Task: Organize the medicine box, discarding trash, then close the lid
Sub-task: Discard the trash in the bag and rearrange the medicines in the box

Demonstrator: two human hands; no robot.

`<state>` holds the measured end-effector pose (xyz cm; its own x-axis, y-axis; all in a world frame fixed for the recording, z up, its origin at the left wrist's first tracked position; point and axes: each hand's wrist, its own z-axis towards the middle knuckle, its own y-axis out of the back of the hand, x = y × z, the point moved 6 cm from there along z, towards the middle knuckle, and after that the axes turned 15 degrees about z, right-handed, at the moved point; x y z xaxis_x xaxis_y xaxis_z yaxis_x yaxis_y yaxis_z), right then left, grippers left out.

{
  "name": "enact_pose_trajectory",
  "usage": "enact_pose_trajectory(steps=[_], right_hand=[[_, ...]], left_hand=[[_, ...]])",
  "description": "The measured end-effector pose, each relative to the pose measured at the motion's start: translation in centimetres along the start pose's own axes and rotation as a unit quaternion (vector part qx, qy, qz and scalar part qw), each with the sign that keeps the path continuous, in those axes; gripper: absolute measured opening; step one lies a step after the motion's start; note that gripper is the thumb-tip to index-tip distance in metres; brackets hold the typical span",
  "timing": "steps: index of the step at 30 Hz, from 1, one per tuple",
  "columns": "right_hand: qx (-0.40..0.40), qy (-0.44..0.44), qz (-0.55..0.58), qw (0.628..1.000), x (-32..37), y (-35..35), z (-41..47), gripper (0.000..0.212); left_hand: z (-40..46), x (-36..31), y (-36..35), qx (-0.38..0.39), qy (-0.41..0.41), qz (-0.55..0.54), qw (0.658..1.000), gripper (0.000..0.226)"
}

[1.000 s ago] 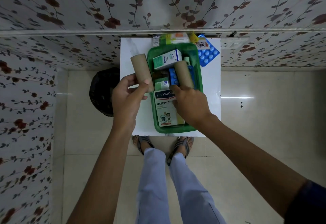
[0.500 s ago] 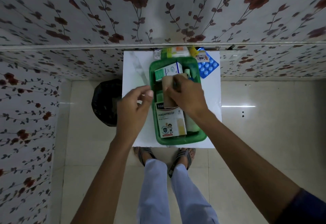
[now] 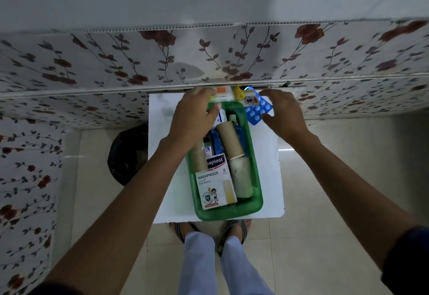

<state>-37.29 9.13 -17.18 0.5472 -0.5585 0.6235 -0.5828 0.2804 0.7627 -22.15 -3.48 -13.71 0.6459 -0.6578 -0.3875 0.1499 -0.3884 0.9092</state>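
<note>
The left hand (image 3: 195,118) reaches over the far end of the green medicine box (image 3: 253,206), fingers curled down on a yellow-green packet (image 3: 214,99) at the rim; whether it actually grips the packet is hard to tell. Below its wrist, inside the box, lie cardboard tubes (image 3: 229,140) and a plaster carton (image 3: 216,182). The right hand (image 3: 284,115) hovers half spread, holding nothing, fingertips at a blue blister pack (image 3: 256,111) just left of it.

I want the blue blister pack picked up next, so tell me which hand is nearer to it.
Right. The right hand hovers at the blue blister pack, fingers spread over its right edge. The left hand is across the green box, at its far left corner.
</note>
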Motion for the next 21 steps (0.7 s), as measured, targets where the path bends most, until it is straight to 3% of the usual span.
enact_pose_trajectory(steps=[3,6,8,13,17,21], right_hand=[[0.041,0.052,-0.032,0.997,0.1,-1.3,1.4,0.053],[-0.006,0.093,-0.026,0.995,0.7,-1.3,2.4,0.031],[-0.033,0.106,0.002,0.994,1.0,-1.1,2.7,0.024],[-0.051,0.099,0.048,0.993,1.6,-1.2,3.2,0.031],[-0.068,0.112,0.044,0.990,1.8,-0.8,4.0,0.026],[-0.071,0.125,0.061,0.988,2.7,-0.3,4.2,0.025]], left_hand=[[2.1,-1.0,-1.4,0.048,-0.015,0.038,0.998,0.043],[3.8,-1.7,-2.6,0.091,-0.021,0.063,0.994,0.049],[4.3,-2.5,-2.9,0.094,-0.014,0.085,0.992,0.047],[5.9,-3.9,-3.0,0.102,0.023,0.132,0.986,0.043],[6.9,-4.0,-2.3,0.118,-0.004,0.149,0.982,0.023],[6.6,-2.6,-0.6,0.101,-0.028,0.110,0.988,0.028]])
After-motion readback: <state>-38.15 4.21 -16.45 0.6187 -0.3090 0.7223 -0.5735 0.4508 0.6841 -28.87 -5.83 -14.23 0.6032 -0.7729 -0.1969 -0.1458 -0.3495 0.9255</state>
